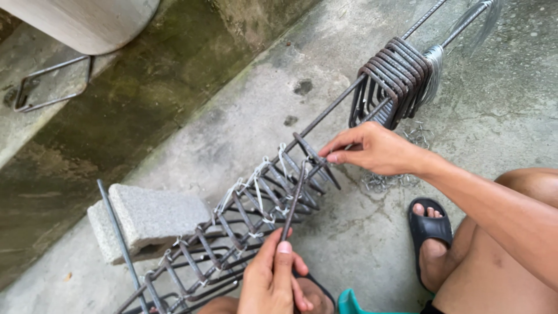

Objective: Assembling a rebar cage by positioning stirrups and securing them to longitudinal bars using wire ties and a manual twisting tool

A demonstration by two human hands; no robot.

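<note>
The person squats on a concrete floor (325, 75) over a steel cage (232, 232) made of long bars with bent steel ties wired across them. The left hand (273, 279) is closed around the lower end of a thin hooked tool (293, 200), thumb laid along its shaft; the tool runs up to the newest tie (311, 157) on the cage. The right hand (372, 150) pinches that tie at its top, fingertips shut on it where it crosses the long bar (331, 107). A bundle of spare ties (392, 81) hangs on the same bars further up, just beside a hank of thin wire (433, 70). The near end of the cage rests on a grey block (148, 218). Loose wire offcuts (383, 181) lie on the floor below the right hand. Hazards, as judged: the fingertips sit touching the joint where the tool works, so a slip of the hook could nick or pinch them. Cut wire ends stand out along the tied joints and could scratch bare skin. The foot in an open black sandal (429, 229) stands near the offcuts, which could prick it. The cage has only narrow support on the block and could roll if pulled sideways. The spare bundle could slide down the bars toward the right hand.
</note>
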